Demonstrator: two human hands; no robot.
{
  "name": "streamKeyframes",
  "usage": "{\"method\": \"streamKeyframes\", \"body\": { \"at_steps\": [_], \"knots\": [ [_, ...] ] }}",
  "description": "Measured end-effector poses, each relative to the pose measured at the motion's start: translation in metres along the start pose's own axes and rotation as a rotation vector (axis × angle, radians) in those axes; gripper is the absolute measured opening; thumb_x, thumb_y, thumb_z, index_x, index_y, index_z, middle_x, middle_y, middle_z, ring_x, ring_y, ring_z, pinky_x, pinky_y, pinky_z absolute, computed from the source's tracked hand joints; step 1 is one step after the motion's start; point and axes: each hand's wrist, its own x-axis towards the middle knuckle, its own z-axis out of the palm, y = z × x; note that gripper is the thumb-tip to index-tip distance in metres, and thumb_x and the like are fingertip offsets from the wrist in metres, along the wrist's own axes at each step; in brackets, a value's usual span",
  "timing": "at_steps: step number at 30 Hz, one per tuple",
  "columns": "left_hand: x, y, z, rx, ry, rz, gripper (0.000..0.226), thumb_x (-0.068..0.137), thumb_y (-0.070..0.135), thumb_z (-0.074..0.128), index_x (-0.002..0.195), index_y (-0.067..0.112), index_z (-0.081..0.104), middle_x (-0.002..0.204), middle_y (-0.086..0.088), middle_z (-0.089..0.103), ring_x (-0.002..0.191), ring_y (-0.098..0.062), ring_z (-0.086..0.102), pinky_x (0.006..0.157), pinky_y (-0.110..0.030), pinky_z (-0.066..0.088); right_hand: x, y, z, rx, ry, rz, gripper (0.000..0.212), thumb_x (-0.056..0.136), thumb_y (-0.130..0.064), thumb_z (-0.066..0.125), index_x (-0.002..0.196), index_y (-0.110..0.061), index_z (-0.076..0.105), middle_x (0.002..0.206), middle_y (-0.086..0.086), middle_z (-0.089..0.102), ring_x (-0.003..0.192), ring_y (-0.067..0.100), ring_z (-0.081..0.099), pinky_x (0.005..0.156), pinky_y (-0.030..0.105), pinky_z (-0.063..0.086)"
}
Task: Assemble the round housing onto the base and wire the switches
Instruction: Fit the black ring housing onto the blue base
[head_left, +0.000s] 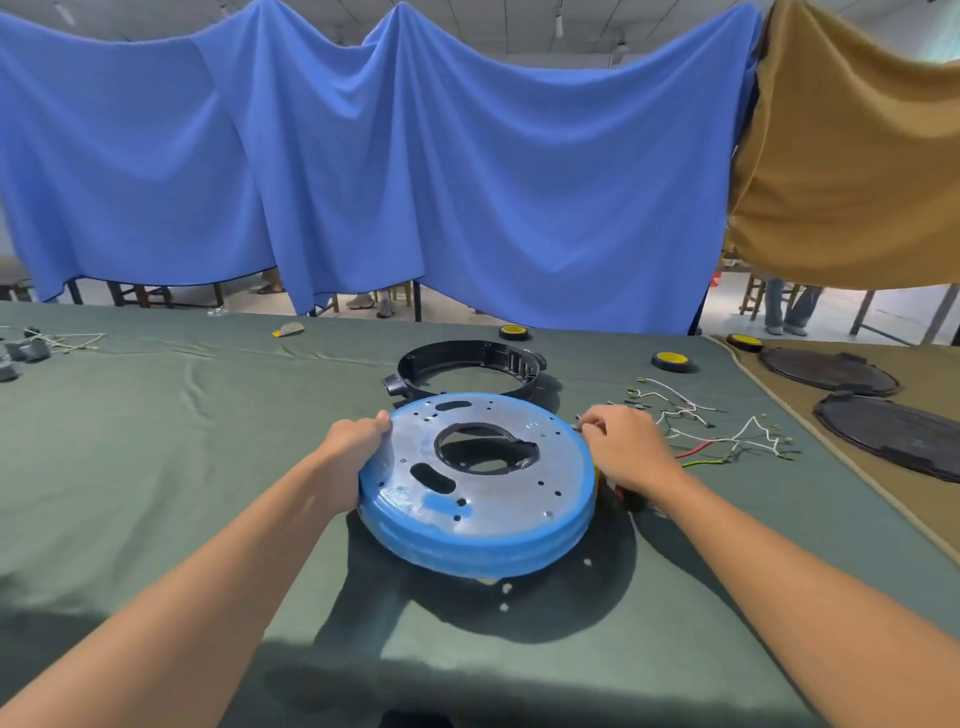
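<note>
Blue-rimmed base (483, 499) looks round (pale, hole-dotted face).

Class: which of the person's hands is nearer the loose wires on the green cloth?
Right. The right hand sits at the blue disc's right edge, just left of the wires; the left hand grips the disc's opposite left edge.

One wide-angle camera on the person's head looks forward and down, close over the table (156, 467).
</note>
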Motion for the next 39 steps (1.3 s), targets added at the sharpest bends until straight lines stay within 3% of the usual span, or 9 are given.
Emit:
{"method": "streamKeyframes", "body": {
  "at_steps": [4,10,15,19,22,25,30,33,39],
  "knots": [
    [-0.002,-0.003,0.009,0.043,0.001,-0.010,0.035,0.102,0.032,0.049,0.096,-0.002,0.059,0.118,-0.028,0.065,0.109,-0.041,0.064,0.100,-0.052,0.050,0.000,-0.009,0.002,0.286,0.000,0.069,0.030,0.099,-0.029,0.042,0.095,-0.014,0.067,0.097,0.004,0.068,0.102,0.028,0.058,0.083,0.034,0.043],
    [0.006,-0.007,0.026,0.222,0.124,0.044,0.046,0.102,0.038,0.045,0.122,-0.003,0.054,0.117,-0.020,0.063,0.103,-0.036,0.063,0.084,-0.038,0.050,0.000,-0.010,0.005,0.133,-0.035,0.043,0.024,0.092,-0.030,0.055,0.111,-0.018,0.064,0.115,0.008,0.064,0.114,0.027,0.053,0.100,0.040,0.041],
    [0.009,-0.007,0.035,0.500,0.204,0.176,0.040,0.098,0.034,0.043,0.107,-0.002,0.059,0.114,-0.021,0.061,0.108,-0.038,0.057,0.092,-0.043,0.050,0.001,-0.007,0.002,0.059,-0.039,0.031,0.024,0.093,-0.030,0.052,0.112,-0.019,0.062,0.115,0.007,0.061,0.113,0.027,0.051,0.099,0.043,0.041],
    [0.014,-0.010,0.031,0.596,0.205,0.223,0.031,0.091,0.019,0.046,0.098,-0.004,0.066,0.104,-0.025,0.065,0.104,-0.040,0.060,0.088,-0.043,0.052,0.004,-0.003,-0.004,0.120,-0.049,0.004,0.025,0.093,-0.014,0.045,0.104,-0.016,0.068,0.109,0.006,0.067,0.108,0.027,0.054,0.096,0.036,0.042],
    [0.015,-0.010,0.026,0.689,0.208,0.313,0.032,0.092,0.019,0.046,0.083,0.000,0.071,0.090,-0.021,0.068,0.096,-0.039,0.062,0.089,-0.044,0.053,0.007,0.002,-0.013,0.201,-0.094,0.015,0.035,0.086,0.000,0.041,0.099,-0.015,0.069,0.100,0.005,0.072,0.096,0.021,0.058,0.075,0.024,0.040],
    [0.015,-0.010,0.018,0.800,0.230,0.365,0.035,0.094,0.024,0.046,0.079,0.005,0.071,0.087,-0.017,0.069,0.091,-0.037,0.062,0.086,-0.042,0.051,0.009,0.010,-0.020,0.123,-0.135,0.000,0.036,0.085,0.002,0.044,0.096,-0.020,0.069,0.100,0.005,0.072,0.101,0.022,0.060,0.083,0.027,0.047],
    [0.018,-0.006,0.008,0.858,0.237,0.419,0.039,0.095,0.028,0.048,0.075,0.004,0.072,0.081,-0.016,0.070,0.086,-0.036,0.063,0.081,-0.041,0.051,0.005,0.014,-0.012,-0.157,-0.172,-0.046,0.024,0.092,-0.024,0.052,0.104,-0.032,0.072,0.115,0.003,0.068,0.110,0.029,0.057,0.094,0.042,0.047],
    [0.021,-0.007,0.005,0.813,0.213,0.447,0.040,0.096,0.026,0.049,0.069,0.005,0.071,0.078,-0.017,0.070,0.086,-0.036,0.064,0.082,-0.044,0.054,0.007,0.010,-0.003,-0.249,-0.213,-0.021,0.028,0.095,-0.045,0.046,0.108,-0.037,0.069,0.117,0.000,0.066,0.115,0.030,0.053,0.099,0.048,0.036],
    [0.025,-0.008,0.008,0.736,0.177,0.488,0.042,0.098,0.018,0.047,0.062,0.005,0.065,0.079,-0.018,0.070,0.080,-0.031,0.062,0.070,-0.037,0.050,0.014,0.011,0.001,-0.286,-0.189,0.038,0.025,0.089,-0.043,0.053,0.081,-0.024,0.068,0.074,-0.004,0.061,0.100,0.027,0.054,0.099,0.050,0.027]
  ]
}}
